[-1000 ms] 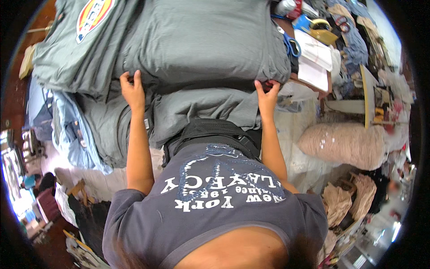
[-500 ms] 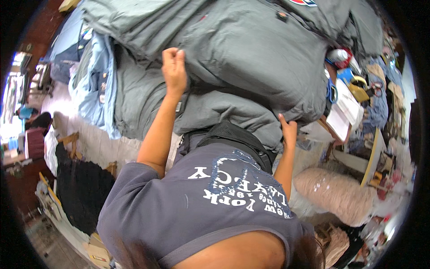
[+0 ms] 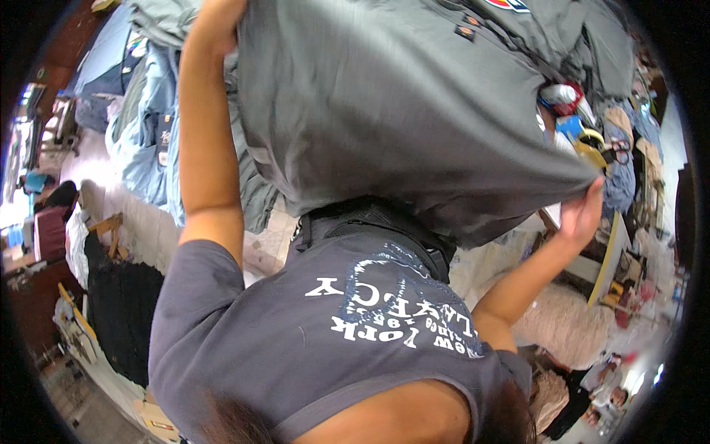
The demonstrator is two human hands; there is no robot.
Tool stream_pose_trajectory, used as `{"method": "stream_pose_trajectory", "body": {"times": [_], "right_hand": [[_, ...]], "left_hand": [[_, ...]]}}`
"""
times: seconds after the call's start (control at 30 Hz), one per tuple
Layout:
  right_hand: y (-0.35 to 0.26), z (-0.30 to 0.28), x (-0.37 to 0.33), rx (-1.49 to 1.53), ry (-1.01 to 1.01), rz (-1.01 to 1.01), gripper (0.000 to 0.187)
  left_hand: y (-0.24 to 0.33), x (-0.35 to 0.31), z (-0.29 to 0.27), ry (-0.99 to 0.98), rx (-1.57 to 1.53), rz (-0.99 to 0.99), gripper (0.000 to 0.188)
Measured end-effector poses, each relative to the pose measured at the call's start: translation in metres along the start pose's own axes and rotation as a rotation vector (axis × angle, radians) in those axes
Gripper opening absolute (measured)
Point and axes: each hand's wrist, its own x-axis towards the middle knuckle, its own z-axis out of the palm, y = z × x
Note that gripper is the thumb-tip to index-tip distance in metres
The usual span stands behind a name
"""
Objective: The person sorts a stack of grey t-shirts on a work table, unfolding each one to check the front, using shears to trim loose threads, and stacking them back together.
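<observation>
A large grey garment [image 3: 384, 111] spreads taut in front of me, its lower edge hanging over my waist. My right hand [image 3: 582, 211] is closed on one corner of it, pulling that corner out to the right. At the upper left, my left hand [image 3: 220, 22] is at the garment's left edge and appears closed on it; its fingertips are partly cut off by the top of the picture. Two small tags [image 3: 466, 32] show on the grey cloth, with more grey fabric [image 3: 592, 52] bunched beyond at the upper right.
Light blue denim garments [image 3: 144, 159] hang at the left. On the right are a yellow tape roll [image 3: 592, 140], a blue item and other clutter. A wrapped pinkish bundle [image 3: 566, 325] lies at lower right, and black cloth [image 3: 122, 318] drapes at lower left.
My left hand has moved up and left, my right hand out to the right and slightly up. The grey garment is now lifted and stretched between them, where before it lay in loose folds.
</observation>
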Motion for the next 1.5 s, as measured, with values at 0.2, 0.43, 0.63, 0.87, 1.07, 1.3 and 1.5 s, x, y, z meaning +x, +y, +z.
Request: {"method": "stream_pose_trajectory", "body": {"times": [0.2,0.43,0.63,0.87,1.07,1.3,1.5], "right_hand": [[-0.033,0.053,0.137,-0.127,0.164,-0.056,0.049],[0.026,-0.006,0.147,-0.996,0.234,-0.502,0.051],[0.067,0.011,-0.001,-1.381,-0.025,-0.549,0.022],[0.09,-0.005,-0.047,-1.513,0.096,-0.423,0.035],[0.096,-0.001,-0.038,-1.544,0.124,-0.471,0.027],[0.095,-0.003,-0.039,-1.534,0.133,-0.578,0.016],[0.096,-0.002,-0.044,-1.523,0.036,-0.562,0.02]], "left_hand": [[0.053,0.172,0.094,-0.175,-0.022,0.26,0.028],[-0.016,0.088,0.147,0.123,0.71,0.76,0.034],[-0.092,-0.038,0.076,0.213,0.582,0.578,0.026],[-0.141,-0.096,0.061,0.134,-0.076,-0.157,0.018],[-0.13,-0.104,0.095,0.025,-0.3,-0.413,0.025],[-0.131,-0.088,0.087,0.13,-0.343,-0.271,0.016],[-0.126,-0.082,0.091,0.141,-0.338,-0.288,0.017]]}}
